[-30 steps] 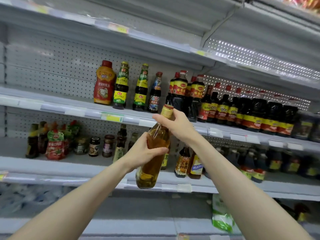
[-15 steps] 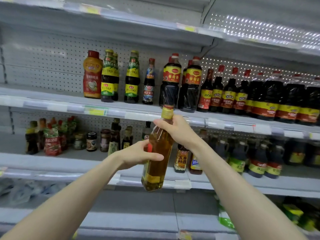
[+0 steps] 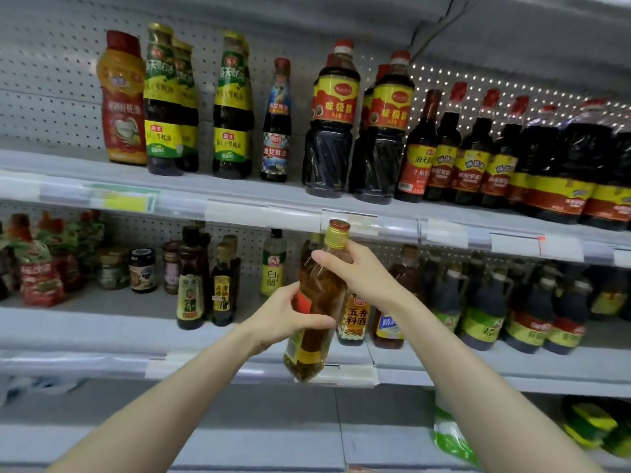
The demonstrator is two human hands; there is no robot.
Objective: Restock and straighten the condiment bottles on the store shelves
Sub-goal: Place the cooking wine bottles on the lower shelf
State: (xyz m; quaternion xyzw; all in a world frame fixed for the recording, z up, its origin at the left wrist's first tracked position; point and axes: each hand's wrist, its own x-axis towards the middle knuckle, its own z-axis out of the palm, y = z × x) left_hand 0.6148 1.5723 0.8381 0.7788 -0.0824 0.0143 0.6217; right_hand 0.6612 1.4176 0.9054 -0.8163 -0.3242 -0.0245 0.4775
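Amber bottle (image 3: 321,288) hangs tilted in front of the shelving. The left hand (image 3: 290,319) wraps its body and the right hand (image 3: 362,271) grips its neck under the gold cap (image 3: 337,233). The upper shelf edge (image 3: 273,213) runs just above the cap. The lower shelf (image 3: 112,322) lies bare to the left of the left hand.

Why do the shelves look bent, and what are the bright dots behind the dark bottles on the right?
Head view: the wide-angle lens bows the shelf edge; the dots seem to be light through holes in the pegboard; the far-right dark bottles are blurred, the held amber bottle fairly sharp.
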